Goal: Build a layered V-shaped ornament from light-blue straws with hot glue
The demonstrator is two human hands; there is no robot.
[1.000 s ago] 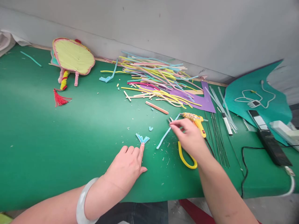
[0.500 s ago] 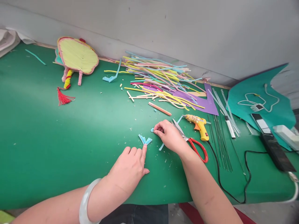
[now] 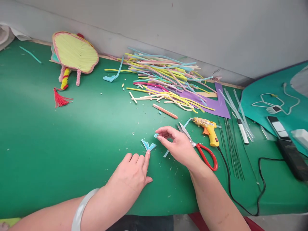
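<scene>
A small V-shaped piece of light blue pipe-cleaner strips (image 3: 148, 146) lies on the green tabletop. My left hand (image 3: 132, 171) presses its lower point with an outstretched index finger; the thumb is apart and the other fingers are bent. My right hand (image 3: 178, 144) has thumb and index finger around a small curled blue piece (image 3: 156, 135), just right of the V. A blue strip (image 3: 166, 153) lies partly under the right hand. Red-handled scissors (image 3: 205, 155) rest beside that wrist, their blades partly open.
A yellow glue gun (image 3: 208, 130) with a black cord lies right of the scissors. Behind is a heap of coloured pipe cleaners (image 3: 166, 72) over purple sheet (image 3: 221, 109). A fan-shaped craft piece (image 3: 75, 53) with a red tassel stands back left. Green wires (image 3: 232, 147) lie right.
My right thumb and index finger have spread from a tight pinch to either side of the small blue piece. My left finger stays on the V. The view has shifted slightly.
</scene>
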